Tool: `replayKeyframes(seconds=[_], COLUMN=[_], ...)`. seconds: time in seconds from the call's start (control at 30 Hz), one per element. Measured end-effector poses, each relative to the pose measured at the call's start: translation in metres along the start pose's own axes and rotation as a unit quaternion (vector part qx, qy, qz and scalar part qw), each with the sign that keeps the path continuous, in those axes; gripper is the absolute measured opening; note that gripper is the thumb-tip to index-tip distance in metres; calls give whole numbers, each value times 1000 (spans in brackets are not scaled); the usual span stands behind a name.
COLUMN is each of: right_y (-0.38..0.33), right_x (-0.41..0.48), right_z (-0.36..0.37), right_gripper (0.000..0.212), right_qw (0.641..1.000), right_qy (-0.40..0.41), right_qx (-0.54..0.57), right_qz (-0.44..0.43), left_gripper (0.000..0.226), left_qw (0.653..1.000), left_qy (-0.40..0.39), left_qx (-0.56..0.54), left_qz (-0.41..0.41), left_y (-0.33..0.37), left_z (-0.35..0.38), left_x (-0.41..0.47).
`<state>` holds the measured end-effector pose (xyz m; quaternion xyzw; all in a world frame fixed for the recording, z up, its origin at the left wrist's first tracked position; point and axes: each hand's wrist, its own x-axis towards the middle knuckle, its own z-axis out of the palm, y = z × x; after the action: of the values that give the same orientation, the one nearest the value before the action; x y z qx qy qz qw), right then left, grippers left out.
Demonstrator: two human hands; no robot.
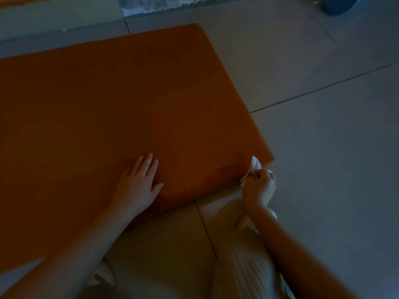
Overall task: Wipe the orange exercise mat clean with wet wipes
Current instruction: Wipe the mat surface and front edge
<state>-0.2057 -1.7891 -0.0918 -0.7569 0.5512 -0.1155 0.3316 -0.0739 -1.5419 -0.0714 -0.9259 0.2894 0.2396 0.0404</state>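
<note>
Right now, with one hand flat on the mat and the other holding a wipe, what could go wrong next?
The wet wipe is bunched in the grip of the right hand at the near corner of the orange mat, so little of it may touch and patches could be missed.
The left hand lies flat on the mat; the area under it might be skipped.
The dim light may hide dirt.

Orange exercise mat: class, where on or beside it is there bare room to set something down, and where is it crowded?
Free: the far stretch of the orange padded exercise mat, beyond the flat left hand, and the grey tiled floor right of it. Crowded: its near right corner, where the right hand holds a white wet wipe.
</note>
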Motion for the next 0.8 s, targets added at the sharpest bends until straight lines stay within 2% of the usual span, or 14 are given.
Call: replayKeyframes(seconds=[0.07, 0.17, 0.23, 0.3, 0.37, 0.47, 0.57, 0.63, 0.7, 0.73, 0.8], right_y=[3, 11, 20, 24, 27, 28, 29, 28, 23, 18, 5], right_x=[-7, -21, -22, -14, -5, -10, -21, -31, -45, -51, -53], right_z=[4, 3, 4, 2, 0, 6, 20, 25, 30, 33, 38], right_gripper=[14, 5, 17, 21, 21, 12, 11, 29, 48, 46, 27], right_qw=[999, 986, 971, 959, 957, 963, 956, 921, 847, 809, 756], right_qy=[-31, -121, -160, -142, -102, -71, -101, -134, -185, -203, -209], right_qx=[-7, -26, -50, -53, -29, -10, -44, -52, -87, -108, -132], right_qz=[-38, -112, -170, -238, -270, -259, -271, -363, -491, -541, -606], left_gripper=[72, 71, 71, 71, 71, 71, 70, 70, 71, 71, 71], left_qw=[1000, 1000, 1000, 1000, 999, 1000, 1000, 1000, 999, 999, 999], left_qy=[7, 22, 27, 30, 31, 28, 27, 30, 32, 32, 33], left_qx=[6, 7, 10, 6, 4, 6, 5, 5, 8, 10, 7], left_qz=[1, 1, 1, 0, 0, -1, -1, 0, -2, -3, -3], left_y=[0, -1, -1, -1, -1, -1, -1, -1, -1, -1, 0], left_z=[3, 8, 10, 10, 10, 9, 9, 9, 9, 9, 9], left_x=[0, 0, 0, 1, 0, 0, 0, 0, 0, 0, 0])
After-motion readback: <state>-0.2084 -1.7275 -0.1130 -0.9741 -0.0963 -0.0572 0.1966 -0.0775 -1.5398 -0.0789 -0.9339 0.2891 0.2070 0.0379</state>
